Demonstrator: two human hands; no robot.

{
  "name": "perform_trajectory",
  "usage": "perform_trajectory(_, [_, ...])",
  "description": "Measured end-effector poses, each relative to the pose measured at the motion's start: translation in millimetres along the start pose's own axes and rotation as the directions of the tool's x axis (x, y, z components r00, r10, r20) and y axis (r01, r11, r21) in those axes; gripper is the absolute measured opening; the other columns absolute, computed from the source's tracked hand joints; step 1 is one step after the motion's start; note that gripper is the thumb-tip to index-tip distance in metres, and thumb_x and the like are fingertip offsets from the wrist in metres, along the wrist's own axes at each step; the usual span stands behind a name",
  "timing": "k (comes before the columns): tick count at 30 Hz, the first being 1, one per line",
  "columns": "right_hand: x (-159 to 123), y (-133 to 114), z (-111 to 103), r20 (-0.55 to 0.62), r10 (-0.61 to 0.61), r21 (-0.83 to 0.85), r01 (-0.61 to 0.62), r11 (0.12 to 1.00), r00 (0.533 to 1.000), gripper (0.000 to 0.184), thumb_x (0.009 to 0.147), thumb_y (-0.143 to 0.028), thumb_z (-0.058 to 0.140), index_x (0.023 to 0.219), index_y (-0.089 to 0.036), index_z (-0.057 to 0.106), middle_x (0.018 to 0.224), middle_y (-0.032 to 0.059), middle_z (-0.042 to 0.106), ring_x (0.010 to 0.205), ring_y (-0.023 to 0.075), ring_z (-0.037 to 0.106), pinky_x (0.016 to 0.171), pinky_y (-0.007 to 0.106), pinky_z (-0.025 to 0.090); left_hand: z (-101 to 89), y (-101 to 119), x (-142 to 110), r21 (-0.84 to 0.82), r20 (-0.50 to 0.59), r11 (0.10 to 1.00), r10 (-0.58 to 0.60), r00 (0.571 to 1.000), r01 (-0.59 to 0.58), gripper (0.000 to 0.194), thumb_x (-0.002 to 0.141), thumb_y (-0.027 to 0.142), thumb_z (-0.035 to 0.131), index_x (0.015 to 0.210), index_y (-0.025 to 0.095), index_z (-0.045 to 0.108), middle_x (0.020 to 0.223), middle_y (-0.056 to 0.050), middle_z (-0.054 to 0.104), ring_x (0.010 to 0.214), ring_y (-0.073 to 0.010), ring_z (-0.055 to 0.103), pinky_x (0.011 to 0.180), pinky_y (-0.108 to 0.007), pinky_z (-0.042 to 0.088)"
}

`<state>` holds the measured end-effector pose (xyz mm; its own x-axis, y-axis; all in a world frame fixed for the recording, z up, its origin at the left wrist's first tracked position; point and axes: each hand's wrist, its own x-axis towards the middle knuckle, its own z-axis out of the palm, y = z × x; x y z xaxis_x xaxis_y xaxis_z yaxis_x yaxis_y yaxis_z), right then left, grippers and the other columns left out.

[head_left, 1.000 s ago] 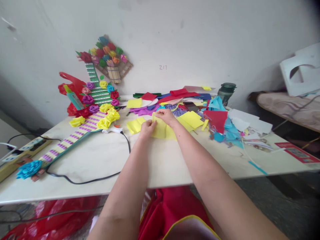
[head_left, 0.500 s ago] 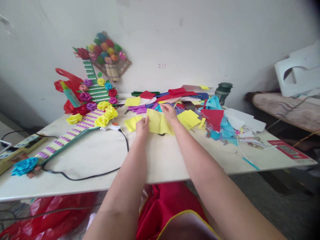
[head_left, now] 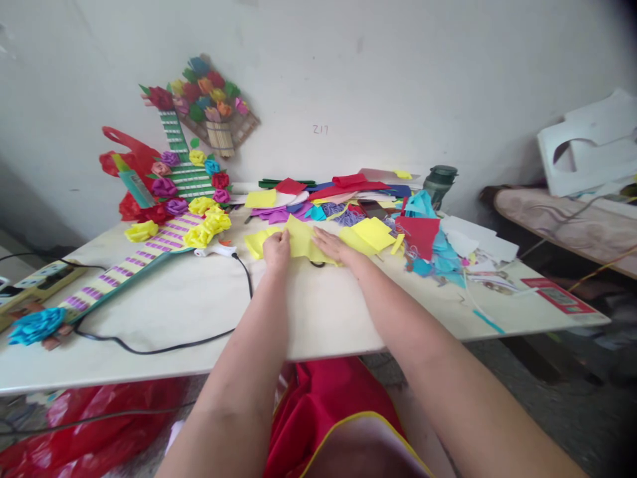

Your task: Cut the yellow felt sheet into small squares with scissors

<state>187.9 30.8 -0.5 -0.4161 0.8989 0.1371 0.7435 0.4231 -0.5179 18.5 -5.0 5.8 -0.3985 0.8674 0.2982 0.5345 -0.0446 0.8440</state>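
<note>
- Left grip (head_left: 277, 251): one bare hand, fingers curled closed, holding the left part of the yellow sheet.
- Right grip (head_left: 334, 245): one bare hand, fingers extended and close together, laid flat over the right part of the same sheet; whether the thumb pinches it cannot be told.
- Thin, creased yellow sheet (head_left: 300, 238), paper-like: spanning the space between both grips, above the desk.
- Black, curved small item (head_left: 317, 264): partly hidden, at the sheet's near edge, between the grips.
- Folded yellow piece (head_left: 255, 243): just left of the left grip.
- Flat yellow squares (head_left: 375, 232), overlapping: just right of the right grip.
- White glue gun (head_left: 216, 250) with black cord: left of the left grip.
- Red square piece (head_left: 419, 237): farther right of the right grip, over light-blue scraps (head_left: 446, 257).
- Off-white, flat-topped desk (head_left: 323, 318): beneath both grips.
</note>
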Motion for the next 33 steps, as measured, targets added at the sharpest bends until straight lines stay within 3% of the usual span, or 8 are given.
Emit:
perform_trajectory(5, [-2,3,3,0.057,0.093,-0.170,-0.082,0.982,0.994,0.062,0.089,-0.050,0.020,0.143,-0.019,0.017,0.148,0.0059,0.016,0.137,0.0211,0.013,0.110,0.042,0.010,-0.2,-1,0,-0.048,-0.010,0.999,-0.004,1.000,0.003,0.033,0.076,0.040,0.042,0.050,0.020,0.039,0.049,0.000,0.040,0.056,-0.0142,0.041,0.053,-0.026,0.028])
perform_trajectory(11, [0,6,1,0.093,0.112,-0.240,-0.087,0.967,0.989,0.065,0.089,-0.050,0.016,0.144,-0.015,0.014,0.149,0.0056,0.012,0.138,0.0202,0.009,0.111,0.041,0.008,-1.5,-3,1,0.038,-0.019,0.998,-0.050,0.999,0.051,0.031,0.076,0.038,0.042,0.052,0.019,0.047,0.053,-0.002,0.048,0.058,-0.0166,0.048,0.054,-0.027,0.031])
perform_trajectory(19, [-1,6,3,0.070,0.091,-0.254,-0.070,0.965,0.993,0.066,0.088,-0.051,0.019,0.144,-0.016,0.015,0.149,0.0049,0.012,0.138,0.0213,0.008,0.111,0.041,0.008,-4.5,-10,10,0.025,0.033,0.992,-0.127,0.991,0.126,0.022,0.067,0.036,0.051,0.073,0.018,0.064,0.073,-0.007,0.063,0.073,-0.0219,0.058,0.064,-0.030,0.040])
perform_trajectory(23, [-5,6,1,0.061,0.054,-0.234,-0.038,0.971,0.997,0.065,0.088,-0.053,0.024,0.143,-0.019,0.018,0.149,0.0032,0.014,0.137,0.0222,0.009,0.111,0.042,0.008,-8.7,-2,7,0.091,0.069,0.987,-0.136,0.988,0.130,0.024,0.067,0.041,0.055,0.068,0.019,0.064,0.070,-0.010,0.064,0.074,-0.0251,0.059,0.065,-0.033,0.041])
perform_trajectory(29, [-8,8,-1,0.099,0.045,-0.215,-0.023,0.976,0.994,0.064,0.088,-0.051,0.025,0.143,-0.020,0.018,0.149,0.0015,0.013,0.137,0.0213,0.010,0.111,0.041,0.009,-7.2,6,4,0.237,0.050,0.965,-0.130,0.990,0.115,0.018,0.074,0.032,0.051,0.065,0.019,0.059,0.085,-0.014,0.066,0.086,-0.0277,0.059,0.073,-0.036,0.040])
perform_trajectory(33, [-7,9,-3,0.034,0.028,-0.200,-0.021,0.980,0.999,0.058,0.089,-0.046,0.030,0.141,-0.019,0.027,0.148,0.0047,0.020,0.136,0.0234,0.017,0.110,0.040,0.014,-3.6,7,3,0.245,0.004,0.966,-0.084,0.996,0.081,0.018,0.079,0.030,0.046,0.071,0.019,0.057,0.089,-0.015,0.065,0.091,-0.0281,0.058,0.076,-0.037,0.040])
